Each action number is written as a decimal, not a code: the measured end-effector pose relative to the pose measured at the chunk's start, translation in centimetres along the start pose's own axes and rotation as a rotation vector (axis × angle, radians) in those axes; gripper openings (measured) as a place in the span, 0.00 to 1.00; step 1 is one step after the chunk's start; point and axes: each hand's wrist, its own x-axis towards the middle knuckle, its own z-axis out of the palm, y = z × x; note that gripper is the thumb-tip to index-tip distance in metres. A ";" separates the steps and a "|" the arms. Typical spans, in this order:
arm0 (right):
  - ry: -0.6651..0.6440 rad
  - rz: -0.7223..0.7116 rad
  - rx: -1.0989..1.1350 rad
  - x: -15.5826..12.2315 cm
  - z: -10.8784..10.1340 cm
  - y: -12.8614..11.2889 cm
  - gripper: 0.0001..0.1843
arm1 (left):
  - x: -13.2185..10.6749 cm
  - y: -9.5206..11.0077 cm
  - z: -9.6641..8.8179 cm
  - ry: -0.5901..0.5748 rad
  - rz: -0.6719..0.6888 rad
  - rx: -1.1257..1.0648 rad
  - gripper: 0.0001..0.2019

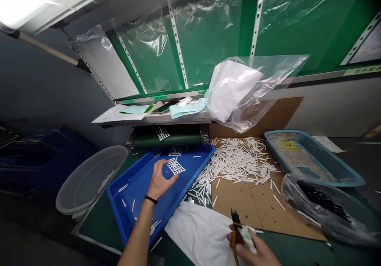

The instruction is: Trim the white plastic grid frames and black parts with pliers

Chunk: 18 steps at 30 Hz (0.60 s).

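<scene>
The left hand point(160, 180) grips a small white plastic lattice point(175, 166) lightly at its edges; it looks light, stiff and brittle. The right hand point(250, 248) is closed around black-nosed, yellow-handled cutters point(235, 228).

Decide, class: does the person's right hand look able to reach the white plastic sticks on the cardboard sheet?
Probably yes: the right hand sits by the cardboard sheet's near edge, nothing standing between it and the white plastic sticks, though it grips yellow-handled pliers.

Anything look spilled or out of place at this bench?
White plastic strips lie strewn beyond the cardboard sheet, some in the blue plastic tray and on the green mat, which looks like spillage. A white plastic grid sits apart on the dark green roll.
</scene>
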 end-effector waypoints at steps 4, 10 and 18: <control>0.025 -0.091 -0.441 -0.8 1.3 -2.0 0.23 | -5.9 3.6 -4.8 -0.019 0.020 0.042 0.30; -0.036 -0.062 -0.751 -1.1 2.5 -3.0 0.21 | -14.8 5.0 -1.4 -0.332 -0.008 0.045 0.36; -0.123 0.052 -0.895 0.2 3.2 -2.3 0.19 | -18.9 3.7 7.7 -0.331 -0.104 -0.248 0.33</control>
